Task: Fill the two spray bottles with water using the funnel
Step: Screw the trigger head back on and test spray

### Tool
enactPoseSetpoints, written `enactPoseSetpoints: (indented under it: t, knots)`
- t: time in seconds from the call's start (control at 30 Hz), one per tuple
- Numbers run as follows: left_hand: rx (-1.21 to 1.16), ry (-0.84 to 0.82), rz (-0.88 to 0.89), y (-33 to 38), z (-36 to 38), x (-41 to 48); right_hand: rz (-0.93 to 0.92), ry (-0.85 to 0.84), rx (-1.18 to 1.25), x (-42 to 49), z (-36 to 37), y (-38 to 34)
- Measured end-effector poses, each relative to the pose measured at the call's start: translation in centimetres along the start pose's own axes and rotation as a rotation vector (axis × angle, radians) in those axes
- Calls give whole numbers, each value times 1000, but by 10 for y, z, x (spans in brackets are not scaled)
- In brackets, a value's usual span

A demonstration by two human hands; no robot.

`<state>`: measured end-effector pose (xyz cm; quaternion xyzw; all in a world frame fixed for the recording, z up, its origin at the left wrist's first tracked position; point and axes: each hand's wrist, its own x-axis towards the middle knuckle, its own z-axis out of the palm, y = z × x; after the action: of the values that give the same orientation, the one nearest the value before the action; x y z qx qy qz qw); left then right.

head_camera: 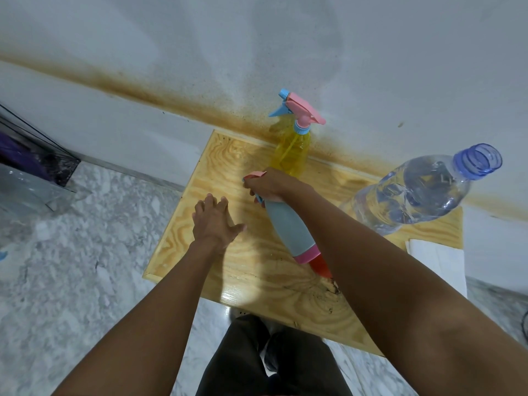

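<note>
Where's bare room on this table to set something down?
Bare: the left strip of table between its edge and the grey spray bottle, below the left hand; the near end in front of the red funnel. Crowded: right side, with water bottle and white paper; back, by the yellow spray bottle.

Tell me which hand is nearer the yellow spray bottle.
Right. The right hand, gripping the grey bottle, sits just in front of the yellow spray bottle; the left hand is open farther left.
</note>
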<state>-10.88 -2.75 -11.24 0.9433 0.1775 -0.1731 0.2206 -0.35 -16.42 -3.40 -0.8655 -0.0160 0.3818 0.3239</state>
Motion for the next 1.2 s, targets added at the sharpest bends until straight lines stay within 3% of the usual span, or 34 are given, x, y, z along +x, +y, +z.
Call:
enactPoseSetpoints:
  t: [0.13, 0.33, 0.7, 0.83, 0.93, 1.1, 1.2]
  knots:
    - [3, -3, 2, 0, 0, 0, 3, 83, 41, -1, 6, 8]
    - [-1, -2, 0, 0, 0, 0, 3, -34, 31, -7, 5, 3]
    - [-6, -5, -10, -1, 2, 1, -15, 28, 165, -6, 14, 8]
    - [-6, -5, -10, -1, 2, 1, -22, 120, 223, -8, 14, 11]
    - [-13, 3, -8, -2, 3, 2, -92, 67, 229, -13, 10, 8]
    - [-4, -4, -8, -2, 3, 2, -218, -112, 547, -45, 0, 3]
    - [13, -8, -2, -2, 3, 2, -356, -108, 744, -70, -7, 5]
